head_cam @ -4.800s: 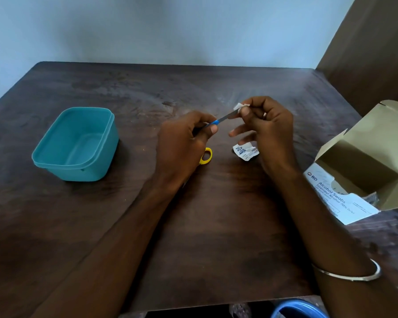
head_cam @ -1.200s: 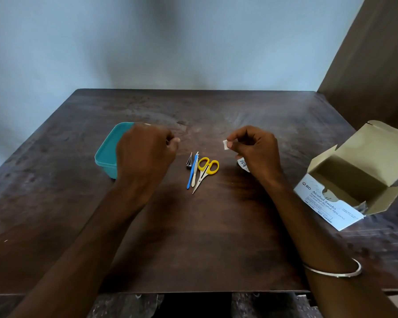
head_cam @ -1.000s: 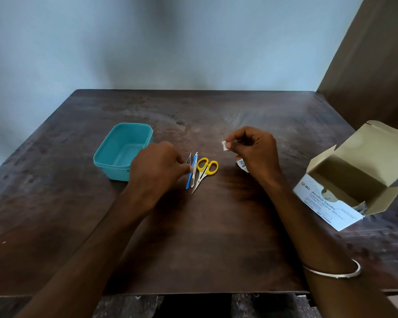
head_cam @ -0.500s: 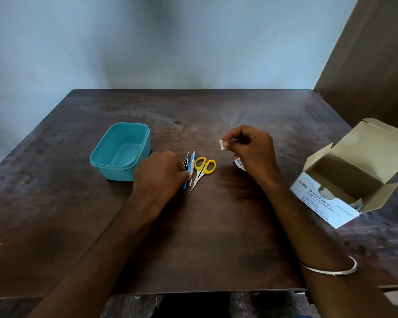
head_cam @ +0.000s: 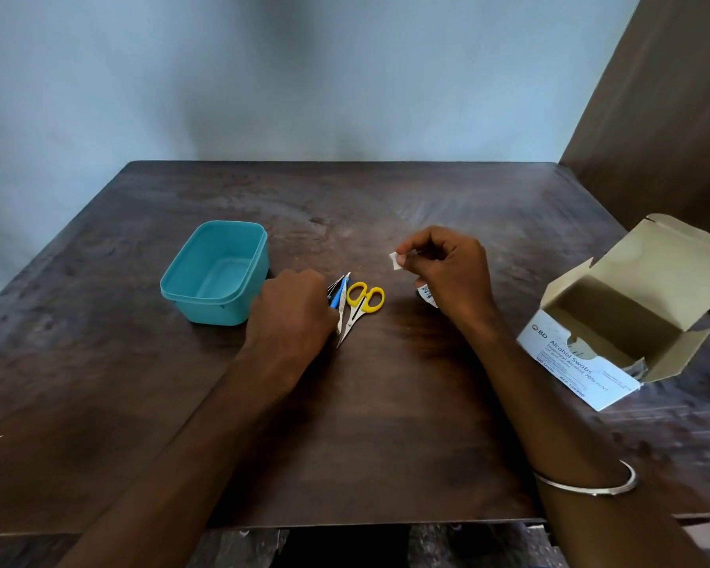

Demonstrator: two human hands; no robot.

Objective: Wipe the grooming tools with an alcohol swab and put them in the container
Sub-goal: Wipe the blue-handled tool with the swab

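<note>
A teal plastic container (head_cam: 199, 296) stands left of centre on the dark wooden table (head_cam: 386, 424); I see nothing inside it. To its right lie yellow-handled scissors (head_cam: 365, 299), a blue-handled tool (head_cam: 337, 299) and dark tweezers (head_cam: 335, 284), side by side. My left hand (head_cam: 290, 311) rests knuckles-up over the near ends of the blue tool and tweezers, with its fingertips hidden. My right hand (head_cam: 451, 272) hovers right of the scissors and pinches a small white alcohol swab (head_cam: 395, 260) between thumb and forefinger.
A torn swab wrapper (head_cam: 427, 296) lies under my right hand. An open box of alcohol swabs (head_cam: 615, 325) sits at the table's right edge, flap up. A brown panel (head_cam: 665, 116) rises at the back right, and a pale wall stands behind.
My left hand came back from the container and settled down onto the small tools beside the scissors. My right hand kept the swab and barely moved.
</note>
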